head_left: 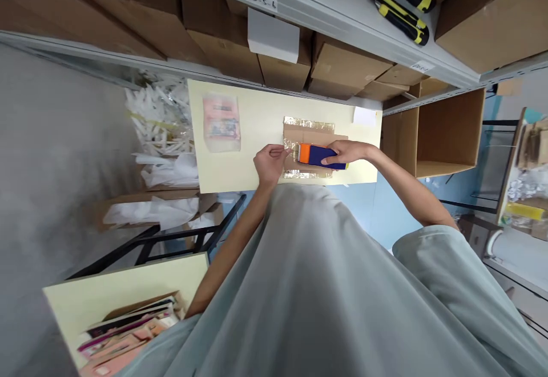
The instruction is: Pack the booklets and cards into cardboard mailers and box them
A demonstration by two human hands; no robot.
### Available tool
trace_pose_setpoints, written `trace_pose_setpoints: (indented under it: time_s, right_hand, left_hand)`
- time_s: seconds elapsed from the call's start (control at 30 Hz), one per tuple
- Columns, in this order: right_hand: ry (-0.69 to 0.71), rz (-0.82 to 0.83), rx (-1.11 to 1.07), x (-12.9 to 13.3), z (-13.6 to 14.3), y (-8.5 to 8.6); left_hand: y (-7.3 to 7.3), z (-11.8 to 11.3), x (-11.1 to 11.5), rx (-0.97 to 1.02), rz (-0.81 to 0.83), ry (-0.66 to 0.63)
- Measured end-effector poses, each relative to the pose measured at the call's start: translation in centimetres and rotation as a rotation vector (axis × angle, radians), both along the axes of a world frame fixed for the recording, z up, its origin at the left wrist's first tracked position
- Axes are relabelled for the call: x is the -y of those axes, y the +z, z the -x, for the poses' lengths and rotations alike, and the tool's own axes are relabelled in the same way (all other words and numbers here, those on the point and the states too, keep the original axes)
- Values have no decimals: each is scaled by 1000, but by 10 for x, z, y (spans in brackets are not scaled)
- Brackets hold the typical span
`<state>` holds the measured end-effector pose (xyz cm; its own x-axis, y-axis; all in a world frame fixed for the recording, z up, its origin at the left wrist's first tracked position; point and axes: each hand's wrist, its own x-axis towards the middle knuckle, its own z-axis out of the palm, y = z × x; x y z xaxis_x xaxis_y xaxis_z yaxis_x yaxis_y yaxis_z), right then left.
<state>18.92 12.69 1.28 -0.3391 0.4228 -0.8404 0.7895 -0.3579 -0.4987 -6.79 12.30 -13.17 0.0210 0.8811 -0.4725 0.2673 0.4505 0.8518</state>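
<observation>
A flat brown cardboard piece (314, 135) lies on the pale yellow tabletop (261, 117), with strips of shiny clear tape (306, 121) along its far and near edges. My right hand (345, 153) is closed around a blue and orange tape dispenser (321, 156), held over the cardboard with its orange toothed end facing left. At the left edge of the cardboard is my left hand (270, 163), fingers pressed together close to a shiny strip in front of the dispenser. Whatever sits between those fingertips is too small to make out.
A pink printed packet (221, 123) lies at the table's left, a white paper (365, 116) at its right. Overhead, a grey shelf (325, 8) carries yellow-black utility knives (400, 17) and boxes. An open carton (447, 131) stands right; white packing material (162, 120) lies left.
</observation>
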Motion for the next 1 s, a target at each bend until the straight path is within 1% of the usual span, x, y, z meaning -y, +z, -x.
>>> trace_pose_setpoints:
  time_s: [0.1,0.17,0.2,0.27,0.37,0.43,0.47,0.57,0.7,0.8,0.9,1.0]
  right_hand:
    - [94,-28,22,-4,-1,-2]
    - [144,-33,36,-5,-11,2]
    - [149,-15,28,-4,-21,5]
    - [115,71,-29,3,-52,17]
    - [50,229,-128,20,-116,35]
    - [36,269,-138,31,-155,39]
    - [29,276,-143,36,-172,37]
    - [-8,282,-168,45,-202,22]
    - [-30,273,-196,49,-224,-1]
    - [-15,271,-220,53,-239,-13]
    - [-12,261,-211,58,-245,-31]
    - [30,223,-106,61,-236,-51]
  left_hand:
    - [-8,-5,0,34,57,63]
    - [-13,-5,-1,18,66,93]
    - [-14,-5,-1,0,61,108]
    - [-15,-6,-1,-32,49,142]
    - [-14,-10,-2,-60,64,180]
    - [-11,-15,-2,-94,71,197]
    - [-10,-18,-2,-114,70,204]
    - [-2,-27,-1,-162,83,227]
    - [5,-38,1,-184,101,259]
    - [5,-43,3,-223,81,262]
    - [3,-44,5,-269,63,232]
    - [2,-45,5,-274,66,236]
